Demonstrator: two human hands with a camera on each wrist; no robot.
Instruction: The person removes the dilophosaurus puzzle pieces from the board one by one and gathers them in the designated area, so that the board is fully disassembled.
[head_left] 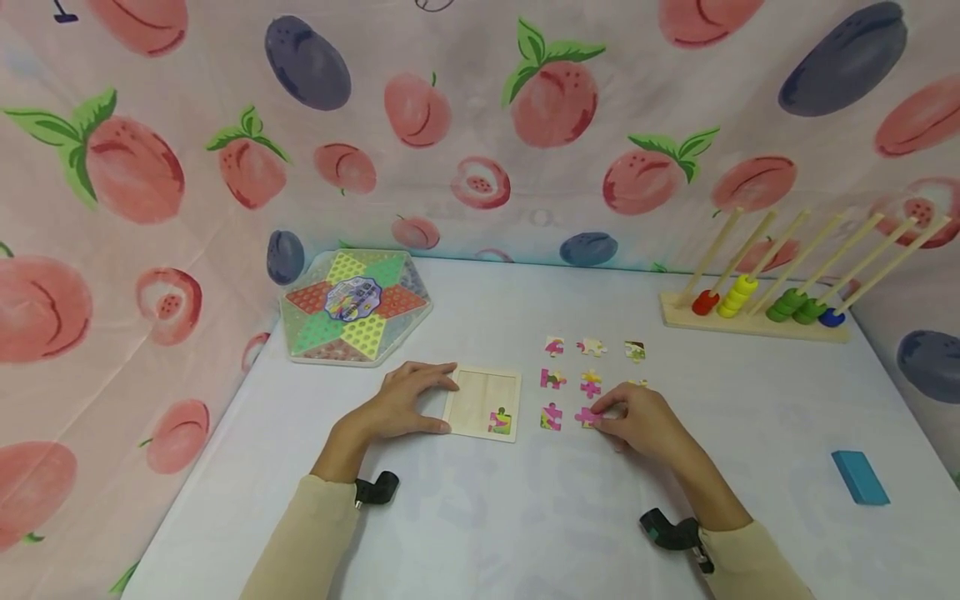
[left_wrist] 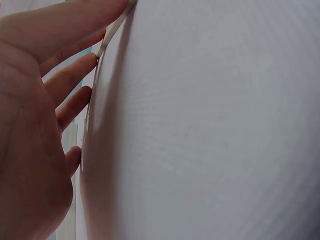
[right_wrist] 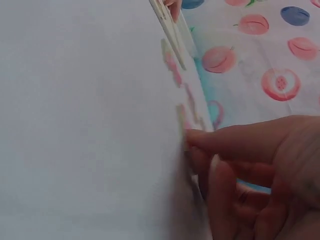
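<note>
A square wooden puzzle tray (head_left: 480,400) lies on the table with one puzzle piece (head_left: 500,422) in its lower right corner. My left hand (head_left: 405,402) rests at the tray's left side, thumb and fingers spread along the edge. In the left wrist view its fingers (left_wrist: 70,75) are fairly straight, their tips right at the rim. With thumb and fingertips my right hand (head_left: 637,421) pinches a pink puzzle piece (head_left: 586,417) at its right side, low over the table. Left of that is another pink piece (head_left: 551,417); a yellow and pink piece (head_left: 591,383) lies just beyond.
More loose pieces, such as a green and brown one (head_left: 634,350), lie in rows right of the tray. A hexagonal game board (head_left: 356,307) sits back left. A bead rack with wooden rods (head_left: 753,321) stands back right, and a blue block (head_left: 860,477) lies near right.
</note>
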